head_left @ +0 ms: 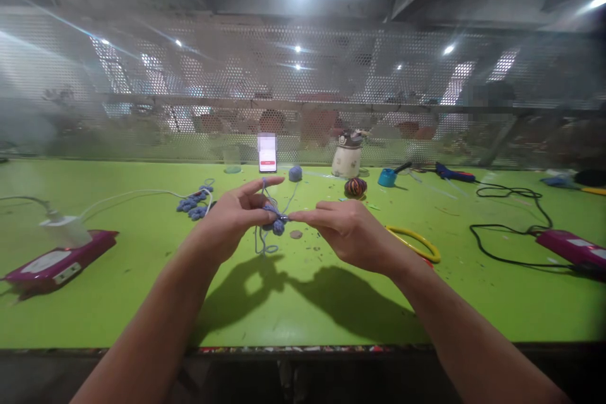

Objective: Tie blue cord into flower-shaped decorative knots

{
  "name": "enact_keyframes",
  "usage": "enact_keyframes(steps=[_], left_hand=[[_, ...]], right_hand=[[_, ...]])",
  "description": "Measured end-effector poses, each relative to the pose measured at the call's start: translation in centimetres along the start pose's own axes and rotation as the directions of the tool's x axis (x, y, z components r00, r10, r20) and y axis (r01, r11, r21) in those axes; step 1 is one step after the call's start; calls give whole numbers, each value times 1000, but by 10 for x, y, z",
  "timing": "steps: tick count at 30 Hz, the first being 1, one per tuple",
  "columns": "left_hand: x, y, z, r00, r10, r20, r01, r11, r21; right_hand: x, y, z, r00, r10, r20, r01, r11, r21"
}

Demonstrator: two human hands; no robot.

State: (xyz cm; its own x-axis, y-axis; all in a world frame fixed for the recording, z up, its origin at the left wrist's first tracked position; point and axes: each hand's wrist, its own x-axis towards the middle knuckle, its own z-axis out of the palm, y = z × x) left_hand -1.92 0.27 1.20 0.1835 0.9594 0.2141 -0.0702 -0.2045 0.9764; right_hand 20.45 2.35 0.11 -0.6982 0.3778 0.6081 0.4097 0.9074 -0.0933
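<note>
My left hand (237,209) pinches a small blue-purple crochet piece (277,225) between thumb and fingers, its index finger stretched out with yarn running over it. From the right, my right hand (348,227) grips a crochet hook (285,219); only its shiny metal tip shows at the piece, and the rest is hidden in my fingers. A loose yarn tail (269,249) dangles under the piece. Behind my hands sits a ball of the same yarn (295,173), with a strand leading towards the work. More blue-purple crocheted pieces (193,203) lie left of my left hand.
A lit phone (267,153) stands upright at the back, near a cream jug (346,158). A striped yarn ball (355,187), a blue pot (387,177) and a yellow ring (416,241) lie to the right. Power strips (61,263) with cables flank both sides of the green table (331,322).
</note>
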Motion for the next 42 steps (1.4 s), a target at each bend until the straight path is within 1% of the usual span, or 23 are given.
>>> enact_keyframes(steps=[2, 3, 6, 8, 11, 13, 16, 22, 27, 30, 32, 34, 35, 37, 38, 39, 40, 41, 42], left_hand=[[0, -2, 0, 1000, -4, 14, 5, 1000, -21], [1, -3, -1, 1000, -6, 20, 7, 999, -32], [3, -8, -1, 999, -10, 35, 11, 999, -45], [4, -12, -1, 998, -8, 64, 12, 999, -53], [4, -14, 2, 994, 10, 108, 1, 995, -100], [3, -13, 5, 994, 16, 111, -1, 992, -128], [1, -10, 8, 996, -5, 90, 16, 992, -123], [2, -11, 11, 999, -30, 15, 32, 992, -124], [3, -14, 10, 1000, 13, -3, -13, 996, -92], [3, -13, 12, 999, 25, 22, -25, 999, -23], [2, -14, 15, 999, 40, 33, -43, 995, 89], [1, -15, 19, 994, 113, 11, -112, 960, 258], [1, -16, 21, 983, 184, -5, -170, 920, 354], [1, -20, 25, 934, 356, -23, -296, 809, 508], [1, -21, 26, 904, 427, -29, -344, 766, 543], [1, -22, 27, 882, 469, -42, -376, 756, 536], [1, -23, 28, 878, 474, -69, -386, 786, 483], [1, -23, 29, 889, 444, -107, -375, 843, 386], [0, -23, 29, 911, 386, -143, -343, 904, 253]], right_hand=[[1, 0, 1, 999, 49, 10, -50, 981, 189], [1, -1, 1, 997, 79, 18, -80, 952, 296], [3, -1, 7, 983, 182, 38, -172, 809, 563], [4, -1, 12, 964, 261, 43, -221, 706, 673], [5, -1, 18, 917, 395, 55, -290, 567, 771], [6, 0, 20, 885, 459, 75, -328, 501, 801], [7, 1, 20, 860, 498, 113, -368, 450, 814], [7, 2, 21, 854, 497, 154, -374, 380, 846], [7, 0, 20, 845, 504, 179, -388, 348, 853], [7, 1, 20, 844, 497, 203, -397, 323, 859], [8, 1, 21, 832, 505, 228, -420, 307, 854], [8, 2, 24, 797, 544, 263, -466, 276, 840], [8, 1, 26, 770, 575, 276, -486, 249, 838], [8, -1, 30, 719, 633, 288, -493, 172, 853], [8, -2, 32, 702, 650, 289, -476, 127, 870], [9, -4, 33, 694, 660, 288, -447, 82, 891], [9, -7, 35, 693, 664, 282, -410, 40, 911], [9, -9, 36, 696, 664, 273, -371, 6, 929], [10, -12, 37, 699, 667, 257, -331, -16, 944]])
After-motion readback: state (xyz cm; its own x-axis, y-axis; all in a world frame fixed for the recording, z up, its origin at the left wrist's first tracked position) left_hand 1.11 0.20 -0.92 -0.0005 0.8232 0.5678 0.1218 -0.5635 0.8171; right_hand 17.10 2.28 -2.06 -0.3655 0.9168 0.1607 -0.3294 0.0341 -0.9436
